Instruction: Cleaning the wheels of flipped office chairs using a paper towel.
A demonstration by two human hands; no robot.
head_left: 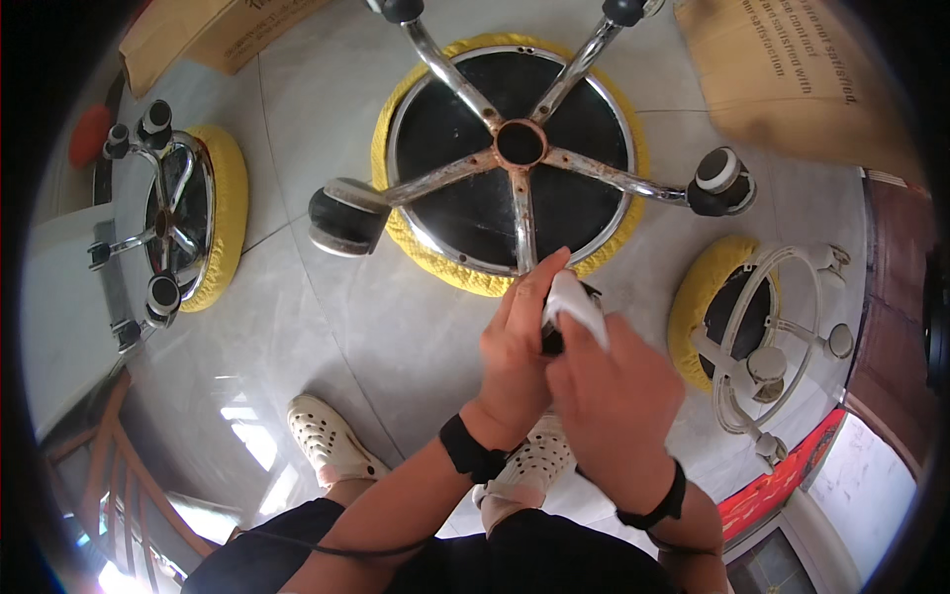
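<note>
Before me an upturned swivel stool lies on its yellow seat cover (380,148), its five-legged chrome base (438,178) rust-stained around the hub (520,144). My left hand (519,327) holds the caster (553,343) at the end of the leg nearest me. In my right hand (620,386) is a white cloth or tissue (575,301), pressed against that caster. The fingers and cloth hide most of the caster. Another black-and-grey caster (349,217) sits on the left leg, and a further one (720,182) on the right leg.
A second upturned yellow stool (226,215) lies at the left. At the right is a third yellow stool (686,319) with a pale ringed base (805,371). Cardboard pieces (223,41) (787,89) lie at the upper left and upper right. My feet, in cream perforated clogs (326,438), are below on the tiled floor.
</note>
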